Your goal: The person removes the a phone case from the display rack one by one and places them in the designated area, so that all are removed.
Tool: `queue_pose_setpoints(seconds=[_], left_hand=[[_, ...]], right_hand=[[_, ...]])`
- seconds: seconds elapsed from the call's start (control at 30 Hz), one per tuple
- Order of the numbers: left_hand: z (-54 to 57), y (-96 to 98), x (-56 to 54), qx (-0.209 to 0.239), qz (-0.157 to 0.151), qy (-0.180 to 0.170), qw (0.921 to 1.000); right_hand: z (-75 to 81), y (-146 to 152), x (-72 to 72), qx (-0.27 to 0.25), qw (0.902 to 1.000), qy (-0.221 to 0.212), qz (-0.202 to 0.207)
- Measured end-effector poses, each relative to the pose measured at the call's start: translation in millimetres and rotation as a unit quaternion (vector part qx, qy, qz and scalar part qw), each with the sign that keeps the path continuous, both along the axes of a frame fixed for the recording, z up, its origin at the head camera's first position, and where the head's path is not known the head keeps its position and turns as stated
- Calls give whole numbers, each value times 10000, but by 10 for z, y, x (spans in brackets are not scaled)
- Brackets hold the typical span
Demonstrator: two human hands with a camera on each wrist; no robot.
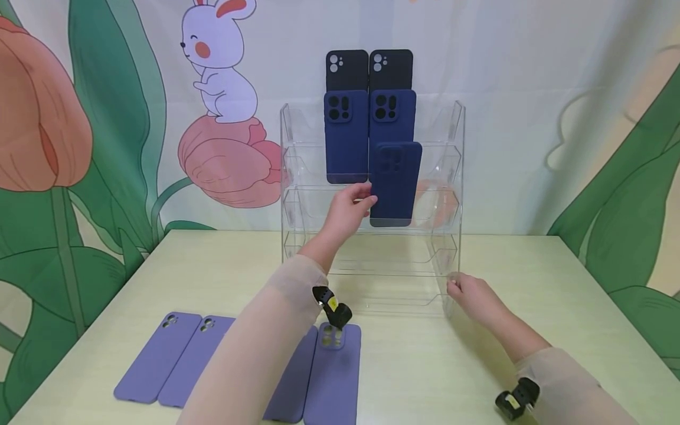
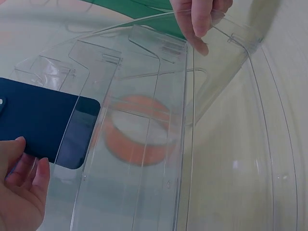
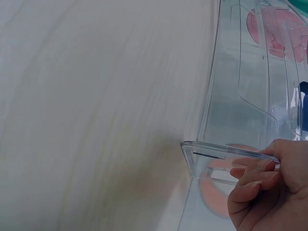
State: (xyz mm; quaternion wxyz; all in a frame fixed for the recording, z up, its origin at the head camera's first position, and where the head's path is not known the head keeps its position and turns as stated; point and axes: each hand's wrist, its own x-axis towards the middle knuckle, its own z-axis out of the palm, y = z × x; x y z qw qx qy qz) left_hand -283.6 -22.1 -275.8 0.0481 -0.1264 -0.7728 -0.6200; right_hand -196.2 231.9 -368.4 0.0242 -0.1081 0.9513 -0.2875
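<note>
A clear acrylic tiered display rack [image 1: 393, 268] stands on the table. My left hand [image 1: 347, 209] pinches the left edge of a dark blue phone case [image 1: 395, 186], whose lower end sits behind a clear front lip of the rack; the case leans slightly right. In the left wrist view, the fingertips [image 2: 42, 168] meet the edge of that case [image 2: 48, 122]. Low on the rack's right side, my right hand [image 1: 475, 298] grips the clear side panel [image 3: 226, 150] between thumb and curled fingers. Behind the held case, another dark blue phone case [image 1: 393, 118] stands one tier higher.
Left of it is a further dark blue phone case [image 1: 346, 141]. Two black phone cases, one on the left [image 1: 346, 74] and one on the right [image 1: 391, 74], fill the top tier. Several purple phone cases [image 1: 334, 378] lie on the table [image 1: 404, 372], partly covered by my left arm.
</note>
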Motion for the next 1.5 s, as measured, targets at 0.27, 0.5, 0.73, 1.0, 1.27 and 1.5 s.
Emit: queue_pose_setpoints(seconds=[0.27,0.5,0.73,1.0,1.27,1.5], left_hand=[[0,-11,3,138,0,50,9999],[67,-33,25,468,164,315,9983],[103,-67,58,720,190,298,9968],[137,-99,168,924,104,-8,9957],[89,-149,300,901,-148,-213,9956],[16,-198,382,826,-285,-328,9956]], right_hand=[[-17,4,-3,9,10000,-40,3],[-10,-2,-8,6,10000,-59,-40],[-8,-10,-7,25,10000,-74,-53],[7,-9,-4,38,9999,-112,-62],[15,-11,8,9,9999,-110,-42],[18,-16,0,47,9999,-107,-40]])
